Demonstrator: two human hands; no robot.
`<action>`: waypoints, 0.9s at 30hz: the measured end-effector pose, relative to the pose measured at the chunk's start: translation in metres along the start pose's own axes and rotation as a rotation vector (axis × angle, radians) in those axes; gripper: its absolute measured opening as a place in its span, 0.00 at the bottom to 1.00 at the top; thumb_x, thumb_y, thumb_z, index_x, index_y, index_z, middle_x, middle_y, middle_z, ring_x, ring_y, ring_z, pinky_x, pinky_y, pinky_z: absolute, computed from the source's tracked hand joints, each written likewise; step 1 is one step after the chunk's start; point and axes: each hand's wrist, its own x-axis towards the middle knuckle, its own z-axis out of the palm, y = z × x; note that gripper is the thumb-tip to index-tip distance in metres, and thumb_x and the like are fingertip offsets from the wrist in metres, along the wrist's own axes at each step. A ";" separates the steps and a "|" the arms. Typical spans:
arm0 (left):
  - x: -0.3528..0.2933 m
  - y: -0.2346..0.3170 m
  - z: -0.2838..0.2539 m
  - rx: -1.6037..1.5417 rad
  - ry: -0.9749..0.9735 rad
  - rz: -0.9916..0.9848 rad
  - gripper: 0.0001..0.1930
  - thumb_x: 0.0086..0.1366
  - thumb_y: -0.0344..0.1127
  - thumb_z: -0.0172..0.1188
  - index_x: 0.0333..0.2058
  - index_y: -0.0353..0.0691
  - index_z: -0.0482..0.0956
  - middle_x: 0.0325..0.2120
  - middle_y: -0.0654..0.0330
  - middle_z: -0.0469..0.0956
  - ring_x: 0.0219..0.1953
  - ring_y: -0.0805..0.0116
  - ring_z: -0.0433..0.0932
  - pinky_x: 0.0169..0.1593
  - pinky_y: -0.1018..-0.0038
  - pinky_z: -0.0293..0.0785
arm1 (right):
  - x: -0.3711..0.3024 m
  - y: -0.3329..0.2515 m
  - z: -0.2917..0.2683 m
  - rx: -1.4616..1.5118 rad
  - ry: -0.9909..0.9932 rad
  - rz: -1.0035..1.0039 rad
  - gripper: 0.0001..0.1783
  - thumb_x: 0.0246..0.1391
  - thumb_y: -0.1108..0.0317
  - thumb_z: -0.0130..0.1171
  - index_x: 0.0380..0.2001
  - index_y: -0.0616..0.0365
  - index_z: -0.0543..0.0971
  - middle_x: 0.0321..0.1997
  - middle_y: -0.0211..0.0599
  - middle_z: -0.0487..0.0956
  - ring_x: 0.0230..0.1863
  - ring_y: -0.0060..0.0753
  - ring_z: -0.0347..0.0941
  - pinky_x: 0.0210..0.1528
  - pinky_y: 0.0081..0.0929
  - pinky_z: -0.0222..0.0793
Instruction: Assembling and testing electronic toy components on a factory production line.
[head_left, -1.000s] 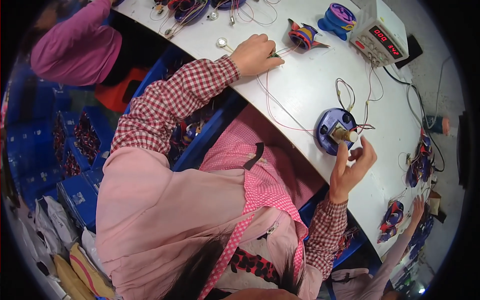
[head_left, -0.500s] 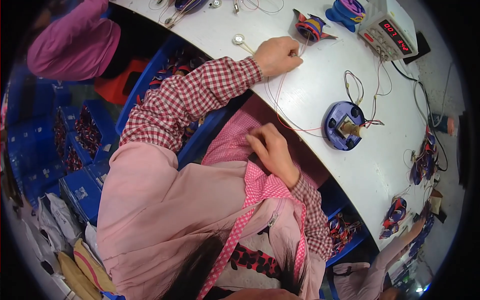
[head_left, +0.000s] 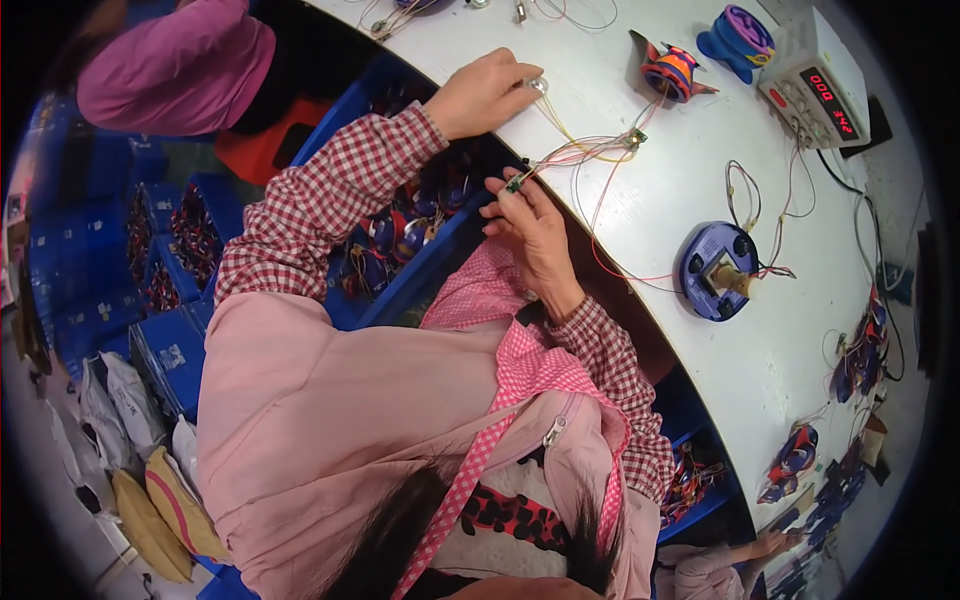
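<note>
My left hand is over the table's near edge, its thumb and fingers closed on a small round silver disc, like a little speaker, trailing yellowish wires. Lower down, my right hand pinches a small green circuit board between thumb and fingers, just off the table edge. Thin red, white and yellow wires run from that board across the tabletop to another small board. Beyond it stands a red, orange and blue toy part with pointed fins and a wire attached.
A round purple fixture with black pads sits on the white table, wired to a power supply. Beside the supply is a blue and purple cup-shaped piece. Blue bins of parts lie under the table edge. Co-workers sit at both sides.
My left hand has moved left from the wires beside the toy part onto the silver disc. My right hand has risen from my lap and now holds the green board. The view has shifted slightly.
</note>
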 end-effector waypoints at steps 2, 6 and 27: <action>-0.002 0.005 0.006 0.055 0.027 0.004 0.16 0.60 0.40 0.57 0.44 0.38 0.75 0.28 0.57 0.70 0.29 0.65 0.72 0.35 0.74 0.70 | 0.002 0.002 -0.005 0.109 -0.019 0.050 0.25 0.57 0.63 0.55 0.53 0.66 0.65 0.46 0.42 0.74 0.34 0.26 0.72 0.37 0.22 0.71; 0.001 0.009 0.007 0.052 0.034 -0.057 0.15 0.59 0.39 0.58 0.41 0.37 0.74 0.28 0.56 0.69 0.29 0.64 0.71 0.35 0.73 0.69 | 0.001 0.005 -0.013 0.373 -0.058 0.133 0.19 0.59 0.62 0.51 0.49 0.64 0.68 0.41 0.40 0.74 0.32 0.25 0.70 0.33 0.21 0.68; -0.029 0.077 0.006 -1.100 -0.224 -0.281 0.11 0.64 0.32 0.53 0.43 0.33 0.74 0.33 0.64 0.69 0.29 0.79 0.70 0.34 0.82 0.68 | -0.025 -0.044 -0.008 0.978 -0.443 0.068 0.15 0.65 0.61 0.38 0.26 0.55 0.66 0.19 0.25 0.61 0.16 0.17 0.55 0.17 0.15 0.54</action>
